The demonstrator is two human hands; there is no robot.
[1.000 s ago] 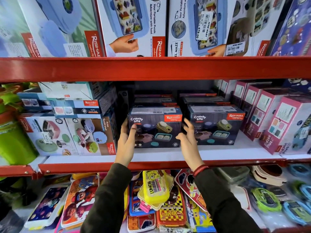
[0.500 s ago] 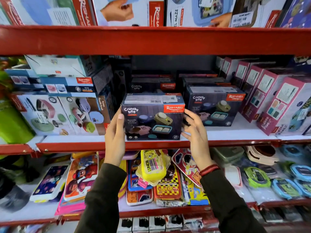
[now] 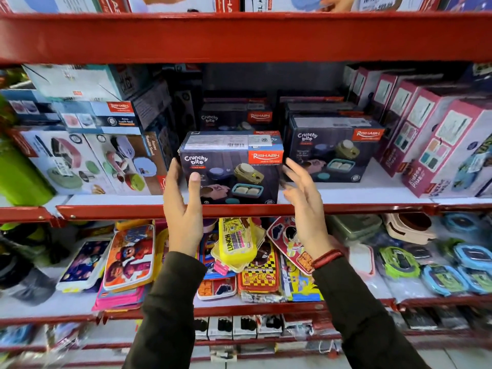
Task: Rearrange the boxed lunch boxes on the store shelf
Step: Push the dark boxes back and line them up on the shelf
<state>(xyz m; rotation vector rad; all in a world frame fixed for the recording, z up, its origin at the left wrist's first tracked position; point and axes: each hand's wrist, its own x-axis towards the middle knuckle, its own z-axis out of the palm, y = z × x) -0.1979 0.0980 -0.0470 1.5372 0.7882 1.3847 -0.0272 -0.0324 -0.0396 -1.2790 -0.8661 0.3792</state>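
Observation:
A dark Crunchy Bite lunch box carton (image 3: 234, 171) stands at the front edge of the middle shelf (image 3: 106, 211). My left hand (image 3: 183, 214) grips its left side, thumb on the front face and fingers behind the corner. My right hand (image 3: 306, 209) hovers just off the carton's right side, fingers spread, touching nothing. A second identical carton (image 3: 335, 153) stands further back to the right. A third carton (image 3: 234, 118) sits behind the front one, with more dark cartons stacked behind these.
Light lunch box cartons (image 3: 87, 161) are stacked at the left, close to the gripped carton. Pink upright cartons (image 3: 426, 134) lean in a row at the right. The red upper shelf beam (image 3: 239, 35) hangs overhead. Loose lunch boxes, one yellow (image 3: 237, 241), crowd the shelf below.
Both hands drew the left Crunchy Bite carton forward to the shelf's front edge. My right hand has since come off its right side and opened.

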